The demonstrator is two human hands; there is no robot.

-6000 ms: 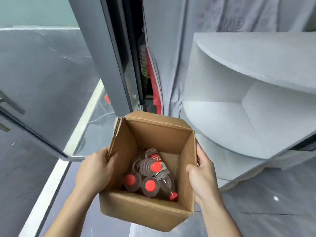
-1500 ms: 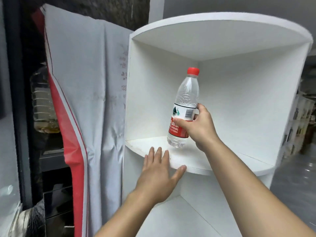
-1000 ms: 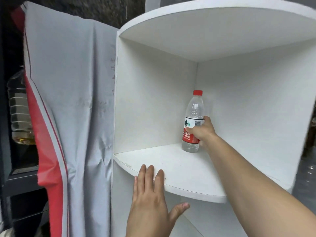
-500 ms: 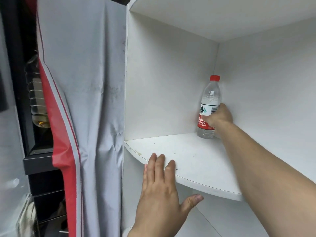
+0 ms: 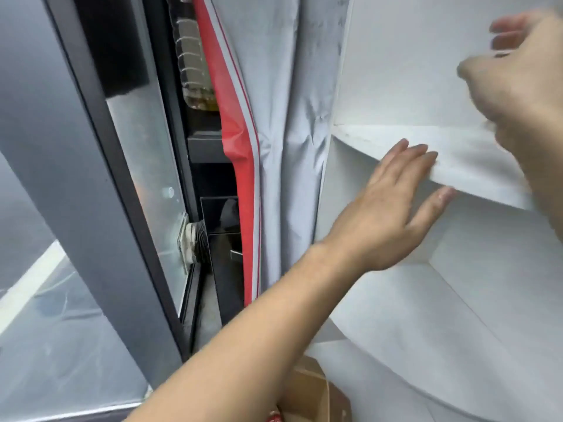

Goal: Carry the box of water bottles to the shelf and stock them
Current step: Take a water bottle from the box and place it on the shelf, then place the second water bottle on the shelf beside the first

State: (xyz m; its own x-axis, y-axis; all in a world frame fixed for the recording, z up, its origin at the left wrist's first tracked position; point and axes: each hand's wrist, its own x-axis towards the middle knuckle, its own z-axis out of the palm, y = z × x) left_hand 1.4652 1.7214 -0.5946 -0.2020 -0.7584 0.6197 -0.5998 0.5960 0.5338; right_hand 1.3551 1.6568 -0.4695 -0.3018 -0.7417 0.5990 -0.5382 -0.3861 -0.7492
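Since the earlier frame the view has swung down and left, and the right hand point(image 5: 524, 86) has let go of the bottle, which is now out of view. That hand is blurred at the upper right above the shelf point(image 5: 475, 166), its grip open and empty, fingers spread. The left hand point(image 5: 393, 214) lies flat against the shelf's curved front edge, fingers on top, thumb below, grip open. The box point(image 5: 313, 397) sits on the floor at the bottom edge, beside the shelf's base; a red cap point(image 5: 275, 418) shows at its rim. A grey cloth point(image 5: 289, 132) with a red border hangs left of the shelf.
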